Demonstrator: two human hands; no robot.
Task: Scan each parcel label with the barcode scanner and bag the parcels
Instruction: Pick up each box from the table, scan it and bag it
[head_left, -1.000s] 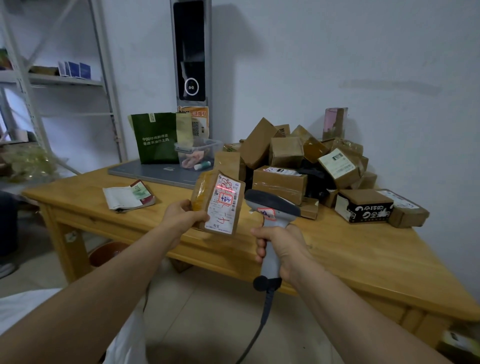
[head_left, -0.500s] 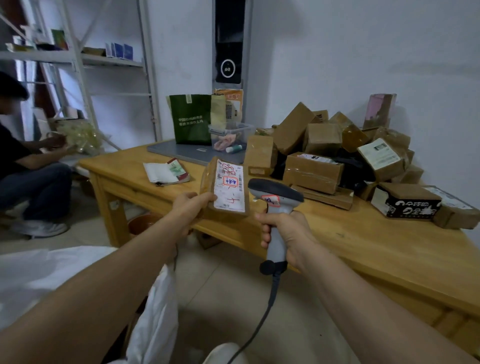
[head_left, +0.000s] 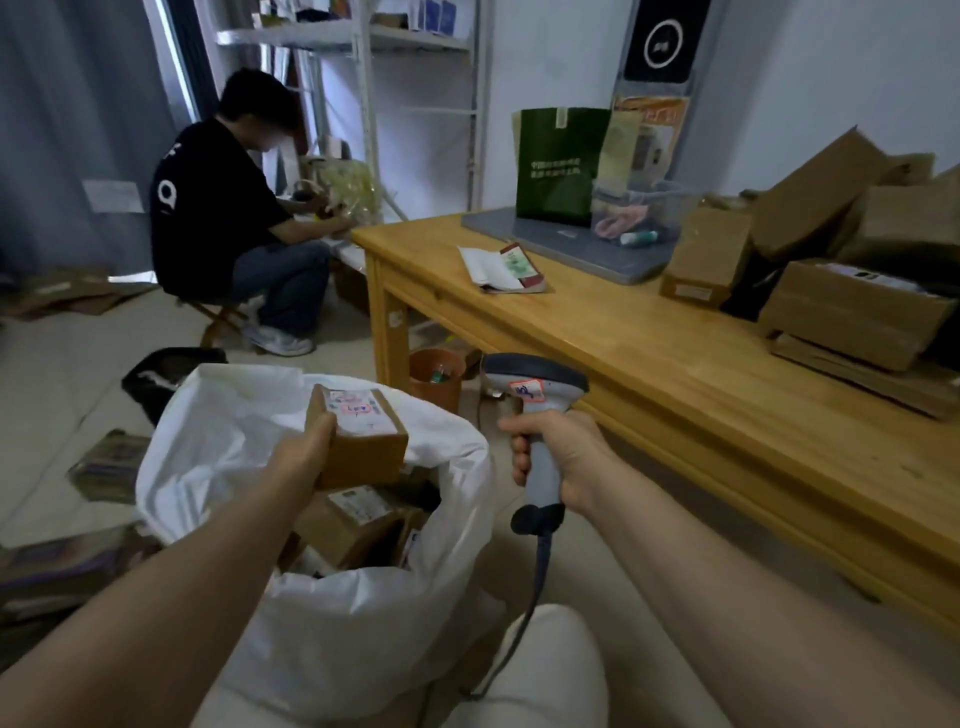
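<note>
Parcels (head_left: 353, 519) lay in the bottom of the white bag (head_left: 363, 623), so part of the job looked done. A heap of boxes (head_left: 852, 312) sat on the wooden table (head_left: 675, 389) to the right, though, and I judged that plenty was left to scan and bag. One labelled parcel (head_left: 363, 441) hung just over the bag's open mouth, label upward, ready, I guessed, to be dropped in. The left hand (head_left: 304, 457) reached forward on a low forearm and gripped that box by its near end, thumb on top. The right hand (head_left: 563, 457) was wrapped tight round the handle of the barcode scanner (head_left: 530, 374), held upright just beside the bag with its cord trailing down.
</note>
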